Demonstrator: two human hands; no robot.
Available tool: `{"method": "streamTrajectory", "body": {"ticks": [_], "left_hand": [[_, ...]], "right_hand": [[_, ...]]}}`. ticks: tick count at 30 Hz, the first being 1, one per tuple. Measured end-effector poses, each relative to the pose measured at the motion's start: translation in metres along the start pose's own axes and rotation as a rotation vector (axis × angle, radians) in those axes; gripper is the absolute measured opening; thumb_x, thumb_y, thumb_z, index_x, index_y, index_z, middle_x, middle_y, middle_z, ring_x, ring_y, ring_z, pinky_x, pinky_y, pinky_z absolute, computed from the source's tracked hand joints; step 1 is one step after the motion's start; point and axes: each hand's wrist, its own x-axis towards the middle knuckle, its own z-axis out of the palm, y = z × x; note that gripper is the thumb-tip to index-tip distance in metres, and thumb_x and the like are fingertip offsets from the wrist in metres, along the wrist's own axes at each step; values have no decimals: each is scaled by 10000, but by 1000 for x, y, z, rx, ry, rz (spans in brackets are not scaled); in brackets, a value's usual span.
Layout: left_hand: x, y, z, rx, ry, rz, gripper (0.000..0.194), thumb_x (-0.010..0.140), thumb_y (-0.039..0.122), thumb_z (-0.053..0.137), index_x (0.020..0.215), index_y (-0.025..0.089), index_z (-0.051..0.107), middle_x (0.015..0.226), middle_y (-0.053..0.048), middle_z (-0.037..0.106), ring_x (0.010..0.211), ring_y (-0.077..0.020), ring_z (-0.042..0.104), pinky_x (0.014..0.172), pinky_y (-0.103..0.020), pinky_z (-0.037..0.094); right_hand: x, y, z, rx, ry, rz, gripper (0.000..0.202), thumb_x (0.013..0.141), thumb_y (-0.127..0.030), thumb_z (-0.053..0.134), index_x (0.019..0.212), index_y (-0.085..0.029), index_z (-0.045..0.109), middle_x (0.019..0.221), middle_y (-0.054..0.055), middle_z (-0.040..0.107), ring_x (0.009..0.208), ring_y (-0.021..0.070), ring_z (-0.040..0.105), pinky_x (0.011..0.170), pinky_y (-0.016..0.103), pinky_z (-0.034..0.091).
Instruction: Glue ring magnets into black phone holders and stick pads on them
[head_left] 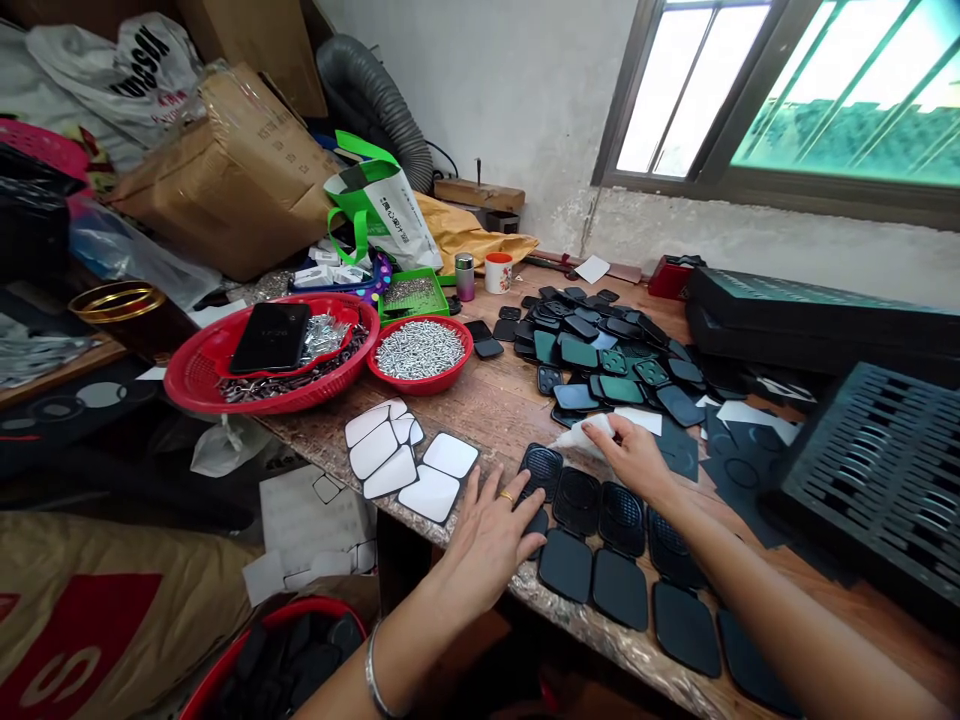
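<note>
Head view: my work surface is a brown wooden tabletop (499, 385) with a shiny, wrinkled covering along its near edge. A pale, scuffed wall (517, 110) stands behind it, fitted with one barred window (712, 90). Cardboard boxes (225, 170) and bags are stacked at the left.

Count of items:
- Red baskets on the tabletop: two. The large basket (184, 375) carries one black phone (259, 345) above metal parts; the small basket (463, 368) holds silver metal pieces (420, 350).
- Cup and canister: one white mug (497, 277), one small canister (466, 280), side by side.
- Textured black pieces (576, 503): at least four in a row; my right forearm hides part of it.
- Smooth black panels (620, 590): five visible in front, the leftmost partly under my left hand (487, 540).
- Loose pile (600, 350) beyond: too overlapped to count.

My right hand (631, 452) grips one white bottle (583, 438), its nozzle at the leftmost textured piece; contact cannot be confirmed. My left fingers are spread wide, the index fingertip at that piece's lower edge.
</note>
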Motion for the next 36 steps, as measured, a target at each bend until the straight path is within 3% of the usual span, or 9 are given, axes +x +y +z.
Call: {"method": "streamTrajectory", "body": {"ticks": [8,16,24,30,36], "left_hand": [[1,0,0,5,-2,0,463,882,456,517,1317,302,482,1412,-52,461,1322,-326,351,1099,-584,188],[-1,1,1,11,19,-32,488,860,457,554,1317,305,482,1424,-87,416,1379,-343,233,1100,-561,210],[-1,2,0,11,33,-20,477,856,440,566,1305,297,493,1408,-95,424,1369,-344,254,1093,-579,211],[1,3,-1,-3,23,-33,480,842,422,594,1296,296,503,1412,-105,412,1375,-350,241,1094,-574,214],[0,2,2,3,26,-41,498,832,430,604,1299,292,504,1415,-133,396,1375,-367,235,1090,-576,218]], "right_hand": [[5,0,13,-102,33,-77,370,856,-472,442,598,-221,352,580,-24,407,563,140,403,546,266,256],[7,-11,2,-176,22,-132,335,848,-442,453,614,-222,357,612,-4,436,584,150,417,554,266,259],[-6,-21,-10,-277,-128,-204,292,858,-389,460,633,-213,401,623,4,484,590,149,452,556,259,277],[-10,-37,3,-217,-149,-233,288,861,-386,473,646,-211,395,636,-4,481,609,145,451,571,259,278],[5,-47,21,-233,-84,-243,282,850,-378,472,642,-216,370,669,-2,468,611,142,430,587,268,271]]}}
